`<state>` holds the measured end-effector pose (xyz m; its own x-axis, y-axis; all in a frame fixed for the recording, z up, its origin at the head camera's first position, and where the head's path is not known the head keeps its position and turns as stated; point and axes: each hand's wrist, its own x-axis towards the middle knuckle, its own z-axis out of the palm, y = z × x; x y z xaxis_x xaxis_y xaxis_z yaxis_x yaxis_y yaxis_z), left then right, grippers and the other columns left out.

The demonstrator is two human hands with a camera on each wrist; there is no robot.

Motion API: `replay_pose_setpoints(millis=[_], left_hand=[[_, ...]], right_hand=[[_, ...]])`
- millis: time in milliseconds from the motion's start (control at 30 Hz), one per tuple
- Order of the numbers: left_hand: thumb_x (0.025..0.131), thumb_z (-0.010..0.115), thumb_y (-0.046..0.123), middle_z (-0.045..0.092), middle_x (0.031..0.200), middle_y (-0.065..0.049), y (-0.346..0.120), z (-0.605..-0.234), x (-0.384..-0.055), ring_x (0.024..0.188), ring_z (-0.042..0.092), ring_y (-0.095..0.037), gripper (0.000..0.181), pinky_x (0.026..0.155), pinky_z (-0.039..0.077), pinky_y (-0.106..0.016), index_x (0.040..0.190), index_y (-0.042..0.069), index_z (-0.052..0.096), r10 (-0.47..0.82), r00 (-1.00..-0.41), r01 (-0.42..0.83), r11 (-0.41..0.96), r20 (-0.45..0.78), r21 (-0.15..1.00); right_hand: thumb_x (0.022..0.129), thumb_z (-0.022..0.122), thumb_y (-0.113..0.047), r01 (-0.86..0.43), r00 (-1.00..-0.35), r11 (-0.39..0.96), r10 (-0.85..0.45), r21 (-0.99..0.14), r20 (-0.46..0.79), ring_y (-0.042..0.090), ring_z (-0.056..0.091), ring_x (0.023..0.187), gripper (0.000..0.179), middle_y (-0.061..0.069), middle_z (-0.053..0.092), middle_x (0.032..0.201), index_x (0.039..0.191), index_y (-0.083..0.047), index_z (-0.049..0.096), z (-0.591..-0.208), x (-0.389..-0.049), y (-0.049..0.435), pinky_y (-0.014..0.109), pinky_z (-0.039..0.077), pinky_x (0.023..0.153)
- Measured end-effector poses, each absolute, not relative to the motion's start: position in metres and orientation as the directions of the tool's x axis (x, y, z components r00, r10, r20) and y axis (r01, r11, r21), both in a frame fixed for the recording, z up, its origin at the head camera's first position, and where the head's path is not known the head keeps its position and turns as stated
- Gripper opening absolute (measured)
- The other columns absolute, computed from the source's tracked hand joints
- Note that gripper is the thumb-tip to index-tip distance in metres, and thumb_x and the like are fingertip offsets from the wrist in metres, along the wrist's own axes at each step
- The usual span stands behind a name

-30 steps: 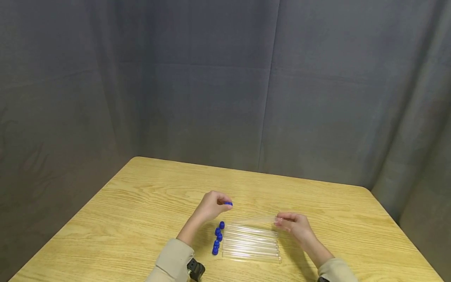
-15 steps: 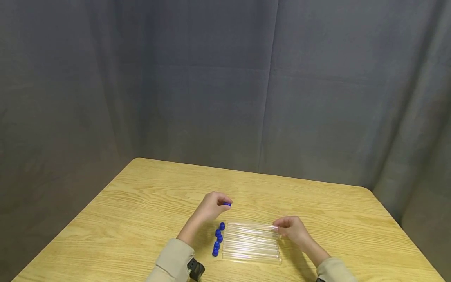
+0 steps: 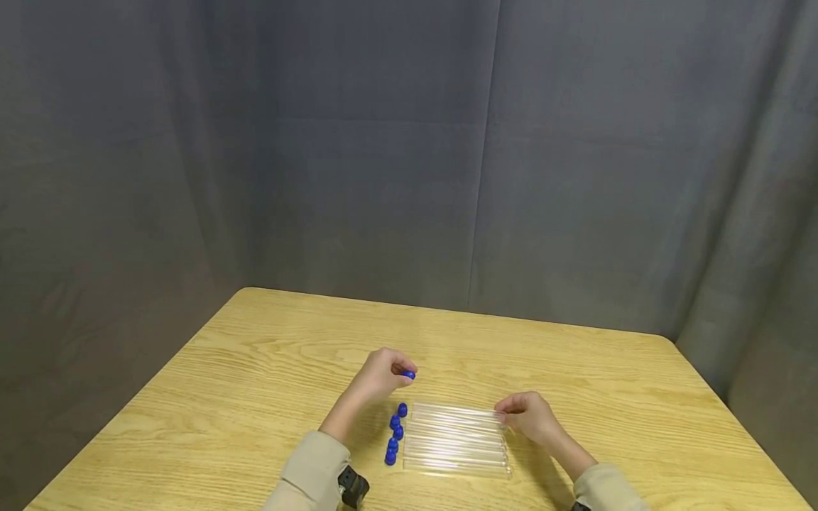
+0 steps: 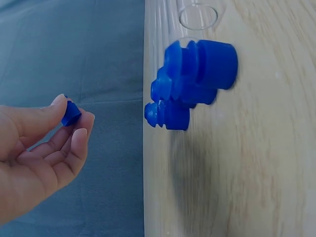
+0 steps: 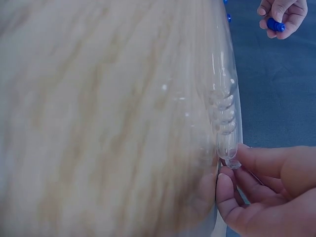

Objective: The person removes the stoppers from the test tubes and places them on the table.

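My left hand [image 3: 381,374] is raised over the table and pinches a blue ribbed stopper [image 4: 71,114] between thumb and fingers. Below it, several more blue stoppers [image 3: 393,444] stand in a loose column on the wood, at the open ends of the tubes. Clear glass test tubes [image 3: 455,448] lie side by side in a row, rounded ends to the right. At the far end of that row, my right hand [image 3: 532,417] pinches the rounded tip of the farthest test tube [image 5: 234,163]. The tube's glass is hard to make out against the wood.
A light wood table [image 3: 307,326] with rounded far corners carries everything. Grey curtains [image 3: 383,177] hang behind it and at both sides. A black wrist camera [image 3: 353,487] sits at the left sleeve's cuff.
My right hand has lowered the tube from a slant above the row to lie alongside the others. The left hand has shifted slightly down and left, still holding its stopper.
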<state>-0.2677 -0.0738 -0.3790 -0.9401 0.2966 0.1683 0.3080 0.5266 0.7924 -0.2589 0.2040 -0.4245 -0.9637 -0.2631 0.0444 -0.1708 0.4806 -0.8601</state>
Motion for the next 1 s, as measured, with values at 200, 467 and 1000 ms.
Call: replay_pose_setpoints(millis=[200, 467, 1000], left_hand=[[0.081, 0.061, -0.004, 0.061, 0.084, -0.006, -0.074, -0.381, -0.268, 0.079, 0.057, -0.019, 0.014, 0.070, 0.048, -0.028, 0.094, -0.004, 0.064, 0.291, -0.944, 0.294, 0.534, 0.155, 0.793], [0.082, 0.061, -0.001, 0.060, 0.084, -0.005, -0.075, -0.386, -0.273, 0.079, 0.056, -0.018, 0.015, 0.068, 0.048, -0.028, 0.096, -0.004, 0.063, 0.291, -0.948, 0.276, 0.543, 0.131, 0.793], [0.078, 0.066, 0.000, 0.060, 0.078, -0.002, -0.072, -0.398, -0.284, 0.074, 0.056, -0.016, 0.007, 0.067, 0.047, -0.030, 0.085, 0.001, 0.067, 0.282, -0.957, 0.232, 0.620, 0.063, 0.749]], right_hand=[[0.080, 0.060, 0.007, -0.150, -0.966, 0.500, -0.259, -0.853, 0.018, 0.013, 0.052, 0.064, 0.011, 0.009, 0.062, 0.078, 0.088, 0.013, 0.061, -0.425, -0.260, 0.204, 0.022, 0.043, 0.052], [0.080, 0.058, 0.008, -0.104, -0.971, 0.515, -0.239, -0.851, -0.026, 0.015, 0.052, 0.064, 0.009, 0.008, 0.061, 0.078, 0.088, 0.012, 0.061, -0.423, -0.261, 0.203, 0.024, 0.044, 0.053], [0.082, 0.059, 0.002, -0.079, -0.979, 0.504, -0.204, -0.860, -0.029, 0.015, 0.048, 0.062, 0.012, 0.007, 0.060, 0.076, 0.091, 0.011, 0.061, -0.424, -0.263, 0.202, 0.023, 0.042, 0.051]])
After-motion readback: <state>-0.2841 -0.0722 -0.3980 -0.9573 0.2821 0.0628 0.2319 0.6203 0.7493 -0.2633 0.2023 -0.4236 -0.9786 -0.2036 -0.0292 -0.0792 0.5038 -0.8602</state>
